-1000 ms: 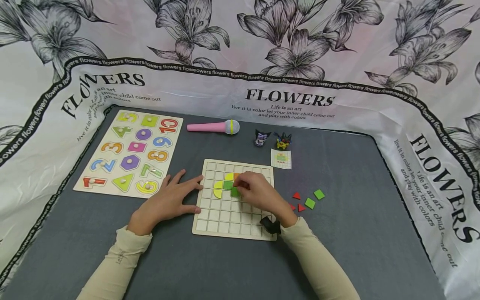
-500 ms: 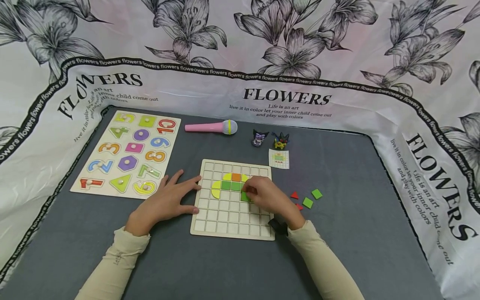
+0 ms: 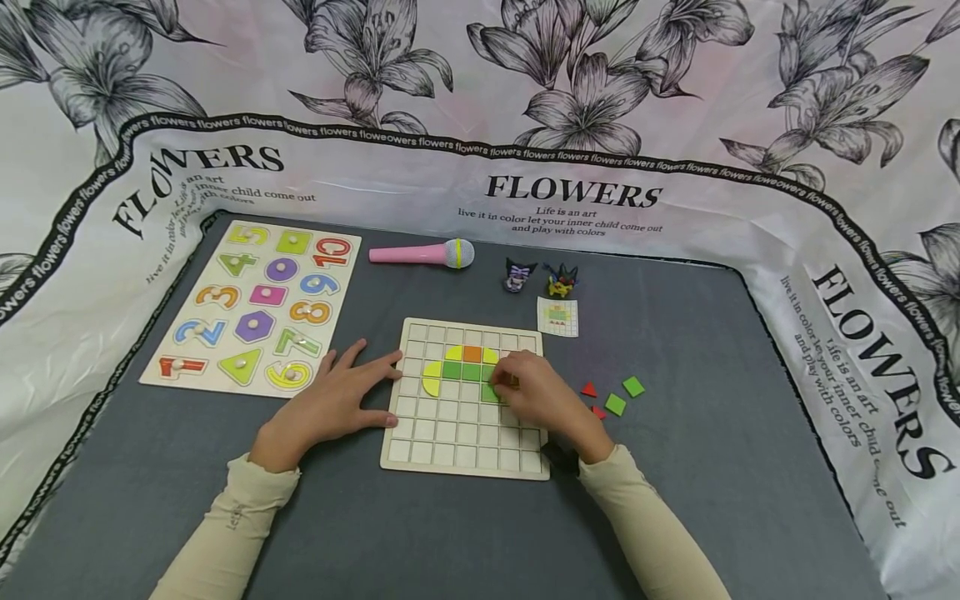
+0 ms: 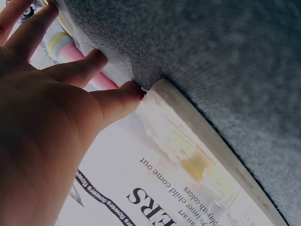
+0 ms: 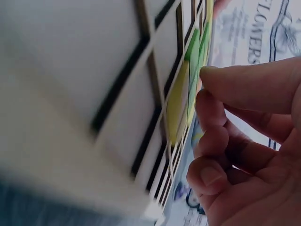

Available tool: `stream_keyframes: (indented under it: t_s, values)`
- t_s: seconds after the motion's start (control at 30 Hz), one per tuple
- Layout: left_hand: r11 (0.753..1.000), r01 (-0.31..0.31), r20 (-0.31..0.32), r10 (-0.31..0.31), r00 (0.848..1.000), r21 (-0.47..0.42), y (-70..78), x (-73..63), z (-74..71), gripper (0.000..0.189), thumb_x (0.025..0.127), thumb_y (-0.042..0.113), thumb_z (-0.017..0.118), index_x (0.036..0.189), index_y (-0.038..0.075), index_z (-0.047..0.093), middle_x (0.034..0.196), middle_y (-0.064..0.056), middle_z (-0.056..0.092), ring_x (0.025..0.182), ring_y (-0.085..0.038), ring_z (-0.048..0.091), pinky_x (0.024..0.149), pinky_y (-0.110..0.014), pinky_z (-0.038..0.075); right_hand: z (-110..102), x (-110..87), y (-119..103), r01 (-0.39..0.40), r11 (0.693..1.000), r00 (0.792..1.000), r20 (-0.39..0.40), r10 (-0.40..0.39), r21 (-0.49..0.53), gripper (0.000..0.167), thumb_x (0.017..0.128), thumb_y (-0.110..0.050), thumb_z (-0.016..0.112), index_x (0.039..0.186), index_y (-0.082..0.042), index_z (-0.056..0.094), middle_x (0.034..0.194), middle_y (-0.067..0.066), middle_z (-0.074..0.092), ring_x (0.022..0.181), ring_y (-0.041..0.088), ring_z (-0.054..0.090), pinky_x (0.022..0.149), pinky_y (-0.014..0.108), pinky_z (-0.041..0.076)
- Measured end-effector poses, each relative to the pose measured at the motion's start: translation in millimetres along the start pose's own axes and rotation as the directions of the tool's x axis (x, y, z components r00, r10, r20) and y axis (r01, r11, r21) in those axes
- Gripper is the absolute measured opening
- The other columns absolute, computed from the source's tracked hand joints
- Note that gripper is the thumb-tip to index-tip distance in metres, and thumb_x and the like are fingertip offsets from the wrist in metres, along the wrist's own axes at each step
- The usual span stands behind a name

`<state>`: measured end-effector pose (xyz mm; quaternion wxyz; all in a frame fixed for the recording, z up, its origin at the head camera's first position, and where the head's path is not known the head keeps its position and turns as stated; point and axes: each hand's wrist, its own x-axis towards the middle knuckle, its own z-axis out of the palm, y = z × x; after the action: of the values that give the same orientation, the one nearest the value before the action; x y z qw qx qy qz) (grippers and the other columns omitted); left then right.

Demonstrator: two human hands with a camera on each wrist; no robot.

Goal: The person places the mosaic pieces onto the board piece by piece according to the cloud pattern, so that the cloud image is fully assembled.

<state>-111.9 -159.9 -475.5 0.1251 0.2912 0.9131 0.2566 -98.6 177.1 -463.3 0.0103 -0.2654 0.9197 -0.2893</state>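
Smooth wooden grid board, matt grey cloth.

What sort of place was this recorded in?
Probably a play or activity table, perhaps staged for filming: a number puzzle, a grid board and a pink microphone lie on a grey surface, with a flower-printed sheet around it.

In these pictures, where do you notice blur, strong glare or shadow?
Head view: fairly sharp, with soft shadow beside the right sleeve; left wrist view: glare washes out the number board, while the left hand looks dark; right wrist view: the grid board blurs up close.
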Motion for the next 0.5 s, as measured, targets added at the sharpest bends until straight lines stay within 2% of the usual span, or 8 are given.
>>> stream_keyframes:
  t_s: [0.1,0.23,0.5]
  values:
    - [1.000,0.000,-0.001,0.000,1.000,0.003,0.4,0.3,0.0,0.072,0.091,0.042,0.087,0.153,0.015,0.060,0.163,-0.010,0.050,0.158,-0.054,0.016,0.119,-0.080,0.006,-7,-11.1,7,-0.041,0.998,0.997,-0.062,0.044,0.041,0.010,0.094,0.005,0.074,0.096,-0.004,0.077,0.089,0.001,0.068,0.080,0.017,0.059,0.071,0.037,0.052]
    - [1.000,0.000,0.000,0.000,1.000,0.009,0.4,0.6,-0.2,0.071,0.091,0.042,0.087,0.151,0.015,0.061,0.164,-0.010,0.049,0.157,-0.055,0.017,0.118,-0.080,0.006,-17,-30.2,20,-0.111,0.993,0.985,-0.124,0.116,0.048,0.008,0.096,0.002,0.076,0.102,-0.002,0.077,0.092,0.002,0.067,0.076,0.015,0.058,0.067,0.036,0.051]
    - [1.000,-0.004,0.002,0.004,1.000,0.009,0.4,0.6,-0.4,0.067,0.091,0.042,0.087,0.147,0.015,0.064,0.167,-0.009,0.045,0.157,-0.056,0.017,0.119,-0.080,0.007,-43,-72.1,42,-0.261,0.965,0.948,-0.184,0.260,0.020,0.014,0.097,0.002,0.076,0.110,0.001,0.076,0.097,0.007,0.068,0.080,0.020,0.058,0.070,0.040,0.050]
